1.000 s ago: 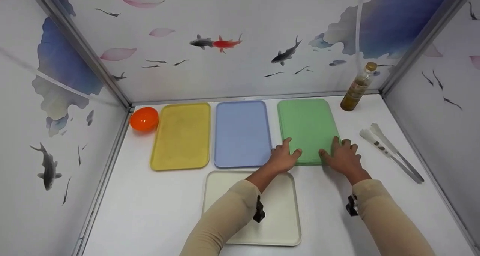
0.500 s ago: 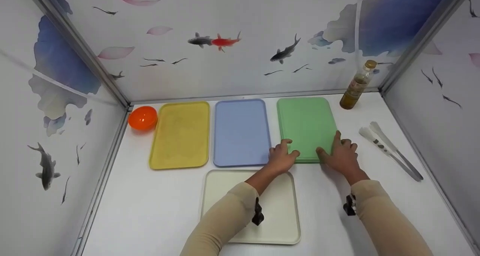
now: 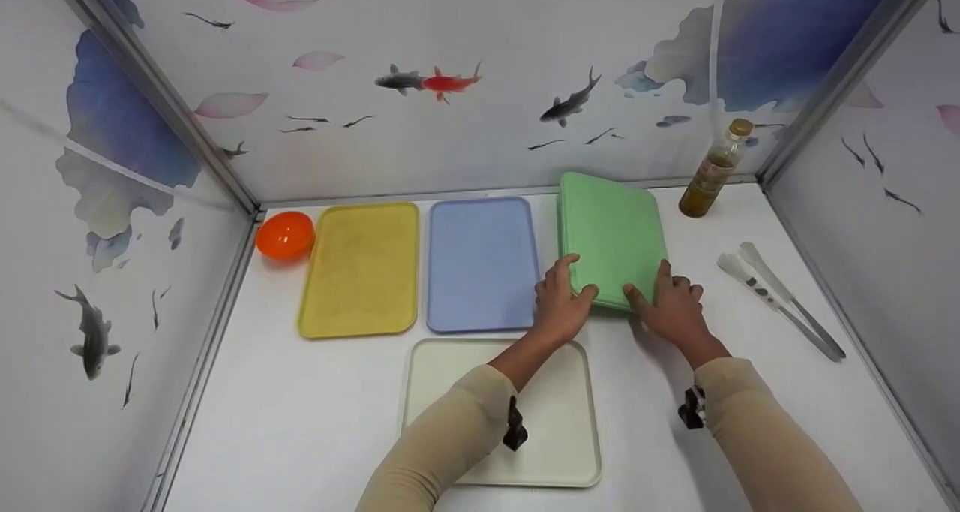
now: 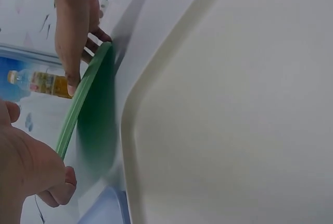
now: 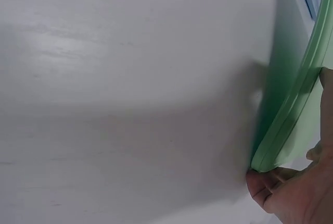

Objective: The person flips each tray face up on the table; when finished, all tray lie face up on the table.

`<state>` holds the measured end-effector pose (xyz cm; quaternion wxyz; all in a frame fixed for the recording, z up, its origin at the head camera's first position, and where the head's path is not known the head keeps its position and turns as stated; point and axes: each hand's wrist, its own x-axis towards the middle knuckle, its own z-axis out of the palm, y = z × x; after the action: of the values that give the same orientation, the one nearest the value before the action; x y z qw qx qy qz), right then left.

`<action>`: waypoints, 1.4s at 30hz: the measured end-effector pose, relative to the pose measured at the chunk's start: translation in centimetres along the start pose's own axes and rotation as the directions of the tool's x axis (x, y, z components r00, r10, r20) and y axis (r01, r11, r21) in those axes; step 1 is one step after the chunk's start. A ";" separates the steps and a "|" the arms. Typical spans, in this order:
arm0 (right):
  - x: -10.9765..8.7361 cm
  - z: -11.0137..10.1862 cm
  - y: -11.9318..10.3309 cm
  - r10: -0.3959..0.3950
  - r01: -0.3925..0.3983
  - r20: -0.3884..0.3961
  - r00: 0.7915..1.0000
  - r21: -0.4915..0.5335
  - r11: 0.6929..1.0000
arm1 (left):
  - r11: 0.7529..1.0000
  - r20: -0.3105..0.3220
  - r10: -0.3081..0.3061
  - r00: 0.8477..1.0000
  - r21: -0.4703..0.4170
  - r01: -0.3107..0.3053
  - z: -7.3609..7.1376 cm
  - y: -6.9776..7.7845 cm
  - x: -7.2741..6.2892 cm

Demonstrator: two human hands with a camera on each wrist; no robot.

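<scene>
Both hands hold a light green stack of trays (image 3: 615, 234), whose doubled rim shows in the right wrist view. My left hand (image 3: 559, 305) grips its near left corner, thumb on top. At the near right corner, my right hand (image 3: 675, 313) has its thumb over the face and fingers round the edge (image 5: 281, 125). The stack is tilted and off the table along its near side, with shadow beneath it. A cream tray (image 3: 551, 452) lies flat below my left forearm, and a blue tray (image 3: 484, 264) is just left of my left hand.
A yellow tray (image 3: 364, 272) and an orange bowl (image 3: 286, 236) stand at the left. Behind on the right is an oil bottle (image 3: 709, 174) with a yellow cap. Tongs (image 3: 784, 302) lie to the right of my right hand. Patterned walls enclose the table.
The green trays have risen from the table and tilted, their far left corner now higher against the wall. Both hands moved up with them. The other trays, bowl, bottle and tongs stayed put.
</scene>
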<state>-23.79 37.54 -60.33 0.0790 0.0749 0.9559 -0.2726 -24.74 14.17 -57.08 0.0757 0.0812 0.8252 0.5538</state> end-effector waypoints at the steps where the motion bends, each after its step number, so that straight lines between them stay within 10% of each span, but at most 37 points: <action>1: 0.0 0.0 -0.1 0.001 -0.001 0.001 1.000 0.005 1.000 | 1.000 -0.009 0.014 1.000 -0.012 -0.015 0.0 0.1 0.0; 24: 0.3 1.2 -2.9 -0.098 0.105 -0.042 0.994 0.268 0.958 | 0.929 -0.178 0.347 0.921 -0.070 -0.364 -0.8 1.3 -0.2; 42: 0.4 1.4 -4.7 -0.068 0.031 0.071 0.995 0.434 0.900 | 0.882 -0.096 0.459 0.883 -0.074 -0.466 -0.2 2.7 -1.3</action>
<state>-24.91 32.91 -59.22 0.0938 0.0547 0.8691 -0.4826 -23.40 14.74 -54.42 -0.0862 0.2507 0.7570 0.5972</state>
